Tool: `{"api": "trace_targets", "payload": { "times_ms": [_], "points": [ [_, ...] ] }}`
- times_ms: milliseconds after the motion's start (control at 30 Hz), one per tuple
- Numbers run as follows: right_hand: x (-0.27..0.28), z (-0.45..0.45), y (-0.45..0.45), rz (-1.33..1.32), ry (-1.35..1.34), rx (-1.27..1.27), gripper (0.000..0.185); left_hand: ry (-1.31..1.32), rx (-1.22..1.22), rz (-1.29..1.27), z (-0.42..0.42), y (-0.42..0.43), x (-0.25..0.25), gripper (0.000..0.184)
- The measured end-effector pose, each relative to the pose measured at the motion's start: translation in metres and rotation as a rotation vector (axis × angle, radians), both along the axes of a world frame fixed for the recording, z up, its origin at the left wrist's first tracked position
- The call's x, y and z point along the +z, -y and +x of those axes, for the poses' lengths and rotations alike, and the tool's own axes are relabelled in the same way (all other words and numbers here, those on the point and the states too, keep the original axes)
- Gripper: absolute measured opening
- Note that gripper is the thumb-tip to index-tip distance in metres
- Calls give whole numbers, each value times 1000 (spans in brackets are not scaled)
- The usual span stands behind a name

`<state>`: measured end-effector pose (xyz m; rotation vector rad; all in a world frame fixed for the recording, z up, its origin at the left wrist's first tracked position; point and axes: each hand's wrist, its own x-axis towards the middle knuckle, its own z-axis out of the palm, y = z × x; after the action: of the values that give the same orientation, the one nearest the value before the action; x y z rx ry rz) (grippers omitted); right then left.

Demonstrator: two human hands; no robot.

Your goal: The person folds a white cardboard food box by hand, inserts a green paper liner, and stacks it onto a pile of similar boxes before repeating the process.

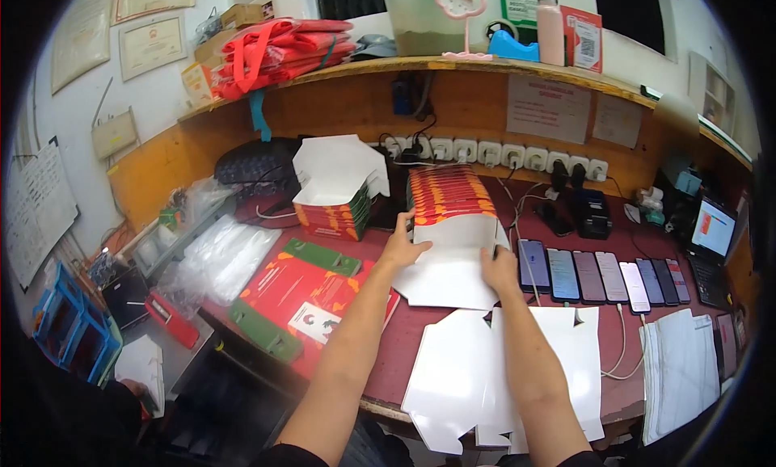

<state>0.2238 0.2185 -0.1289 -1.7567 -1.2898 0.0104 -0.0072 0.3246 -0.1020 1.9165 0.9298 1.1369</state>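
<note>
Here we go: left hand [402,245] and right hand [499,269] each pinch a side of the open box [453,253] between them. Push too hard and the red boxes [449,191] just beyond could slide; uneven squeezing may crease the cardboard.

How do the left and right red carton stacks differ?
The left stack stands untouched; the right stack looks longer, with left hand and right hand on it. The left stack's white flap sticks up; the right stack's slopes toward the camera. Both show red printing.
</note>
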Motion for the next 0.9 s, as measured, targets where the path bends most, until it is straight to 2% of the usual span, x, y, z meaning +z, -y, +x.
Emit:
{"api": "trace_targets", "payload": {
  "times_ms": [67, 100, 267, 333, 400, 500, 667, 767, 900],
  "points": [
    [-5, -1, -2, 11, 164, -59, 36, 21, -20, 3, 2, 8, 6, 87],
    [8, -2, 4, -121, 72, -62, 36, 4, 10, -10, 2, 9, 6, 87],
    [28, -3, 16, -222, 20, 11, 36, -56, 78, -87, -5, -2, 0, 85],
    [27, -2, 19, -310, 24, 80, 41, -75, 90, -11, -7, 3, 3, 84],
    [19, -2, 15, -289, 44, 75, 41, -99, 96, -108, -12, 5, 7, 84],
    [13, -2, 11, -236, 98, 39, 35, -107, 89, -75, -14, 10, 12, 81],
    [22, -2, 11, -139, -169, 5, 34, -91, 54, -136, -15, 23, 27, 83],
    [25, -1, 8, -180, -94, -25, 36, -101, 49, -35, -16, 16, 18, 85],
    [32, -1, 6, -216, -77, -60, 36, -80, 24, -120, -16, 25, 29, 89]
  ]
}}
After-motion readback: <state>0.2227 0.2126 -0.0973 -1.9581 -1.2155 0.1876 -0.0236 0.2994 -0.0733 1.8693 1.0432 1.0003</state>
